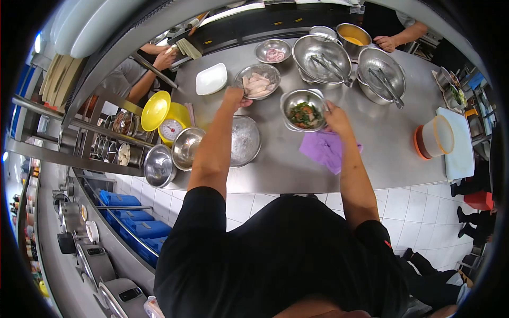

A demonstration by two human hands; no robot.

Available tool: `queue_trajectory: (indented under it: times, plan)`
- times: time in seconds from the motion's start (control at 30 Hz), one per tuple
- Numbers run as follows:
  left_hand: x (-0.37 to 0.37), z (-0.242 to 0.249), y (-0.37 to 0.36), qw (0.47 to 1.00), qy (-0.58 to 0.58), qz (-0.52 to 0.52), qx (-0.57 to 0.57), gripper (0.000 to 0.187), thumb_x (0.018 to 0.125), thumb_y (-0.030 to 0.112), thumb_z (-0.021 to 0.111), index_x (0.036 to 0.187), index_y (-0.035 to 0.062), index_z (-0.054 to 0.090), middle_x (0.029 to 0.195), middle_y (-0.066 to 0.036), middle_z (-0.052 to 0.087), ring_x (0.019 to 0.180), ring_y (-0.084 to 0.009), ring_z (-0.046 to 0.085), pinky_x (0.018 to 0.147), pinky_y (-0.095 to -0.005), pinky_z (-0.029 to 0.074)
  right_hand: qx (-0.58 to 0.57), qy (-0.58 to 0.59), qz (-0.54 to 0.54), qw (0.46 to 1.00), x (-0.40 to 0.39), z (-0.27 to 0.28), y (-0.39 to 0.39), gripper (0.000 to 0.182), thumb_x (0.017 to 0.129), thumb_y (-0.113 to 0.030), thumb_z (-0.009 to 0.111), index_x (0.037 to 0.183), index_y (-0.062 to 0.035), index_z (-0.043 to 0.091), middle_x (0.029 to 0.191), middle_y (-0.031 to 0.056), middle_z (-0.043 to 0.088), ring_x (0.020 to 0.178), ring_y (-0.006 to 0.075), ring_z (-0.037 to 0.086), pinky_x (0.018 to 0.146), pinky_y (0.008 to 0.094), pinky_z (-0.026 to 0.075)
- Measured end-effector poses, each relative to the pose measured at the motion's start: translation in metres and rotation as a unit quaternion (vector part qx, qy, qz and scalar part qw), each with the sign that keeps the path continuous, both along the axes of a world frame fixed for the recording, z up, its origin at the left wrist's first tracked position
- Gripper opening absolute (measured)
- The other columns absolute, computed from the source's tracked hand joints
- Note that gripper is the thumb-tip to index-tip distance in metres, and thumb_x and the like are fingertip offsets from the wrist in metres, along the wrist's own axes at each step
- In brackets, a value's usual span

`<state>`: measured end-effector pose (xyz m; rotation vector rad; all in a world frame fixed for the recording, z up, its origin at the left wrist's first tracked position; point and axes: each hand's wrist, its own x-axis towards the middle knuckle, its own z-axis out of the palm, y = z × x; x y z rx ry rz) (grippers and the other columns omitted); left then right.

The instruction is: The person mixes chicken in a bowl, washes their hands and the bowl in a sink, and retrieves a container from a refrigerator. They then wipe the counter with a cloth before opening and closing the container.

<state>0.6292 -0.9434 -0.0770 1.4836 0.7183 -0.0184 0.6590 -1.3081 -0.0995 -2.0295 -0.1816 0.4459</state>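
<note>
My left hand (237, 99) grips the near-left rim of a steel bowl (276, 80) that holds pale raw meat pieces (258, 85). My right hand (338, 117) is closed on the right side of a small steel pot (289, 100) with chopped greens and reddish bits (304, 114) inside. Below this pot a purple cloth (324, 149) lies on the steel table (286, 169), partly under my right forearm. A wide metal bowl with a whitish, frosty surface (244, 140) stands beside my left forearm.
A white dish (211, 79), a bowl of pink rings (273, 54), colanders with tongs (322, 58) (380, 76) and a pot of orange liquid (354, 35) stand farther back. A yellow scale (170, 129) is left. Other people's hands (166, 57) (386, 43) show across the table.
</note>
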Motion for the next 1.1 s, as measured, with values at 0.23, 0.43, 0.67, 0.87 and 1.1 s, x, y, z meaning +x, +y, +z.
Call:
queue_trajectory:
  times: [0.23,0.43,0.67,0.87,1.1]
  plan:
    - [0.046,-0.031,0.009,0.999,0.019,-0.007,0.034,0.045,0.095,0.027,0.05,0.128,-0.0043,0.051,0.116,-0.022,0.063,0.093,-0.0371,0.067,0.072,-0.0469,0.06,-0.074,-0.132,0.092,0.984,-0.057,0.026,-0.006,0.066,0.09,-0.038,0.063,0.143,-0.0038,0.043,0.114,0.0223,0.065,0.096,0.037,0.066,0.086,0.0475,0.051]
    - [0.125,-0.024,0.034,0.856,-0.12,-0.049,0.501,0.073,0.091,0.046,0.054,0.141,-0.0047,0.039,0.129,-0.03,0.055,0.113,-0.0438,0.059,0.089,-0.0464,0.05,-0.255,-0.341,0.105,0.899,-0.144,0.0,-0.048,0.058,0.081,-0.036,0.07,0.133,-0.0152,0.056,0.146,0.0147,0.042,0.139,0.0337,0.033,0.11,0.0607,0.025]
    - [0.267,-0.092,0.11,0.5,-0.157,-0.372,0.766,0.055,0.088,0.037,0.063,0.124,-0.0031,0.055,0.097,-0.021,0.068,0.085,-0.029,0.068,0.07,-0.0433,0.051,-0.248,-0.364,0.03,0.897,-0.17,-0.013,-0.063,0.04,0.08,-0.029,0.071,0.119,-0.0192,0.067,0.145,0.0103,0.045,0.137,0.0316,0.037,0.11,0.0574,0.029]
    - [0.268,-0.099,0.092,0.976,-0.028,-0.115,0.183,0.027,0.078,0.015,0.058,0.092,-0.0059,0.067,0.076,-0.014,0.066,0.065,-0.0272,0.063,0.056,-0.0413,0.048,-0.234,-0.376,0.005,0.897,-0.17,-0.018,-0.065,0.039,0.081,-0.027,0.07,0.119,-0.0185,0.066,0.141,0.01,0.048,0.135,0.0305,0.041,0.107,0.0557,0.034]
    - [0.226,-0.029,0.08,0.971,-0.179,0.022,0.158,0.018,0.084,0.014,0.053,0.084,-0.003,0.058,0.07,-0.016,0.064,0.046,-0.0173,0.056,0.035,-0.0263,0.031,-0.228,-0.382,0.007,0.896,-0.17,-0.02,-0.065,0.036,0.081,-0.026,0.07,0.117,-0.0173,0.066,0.141,0.0098,0.048,0.134,0.0312,0.041,0.105,0.0575,0.035]
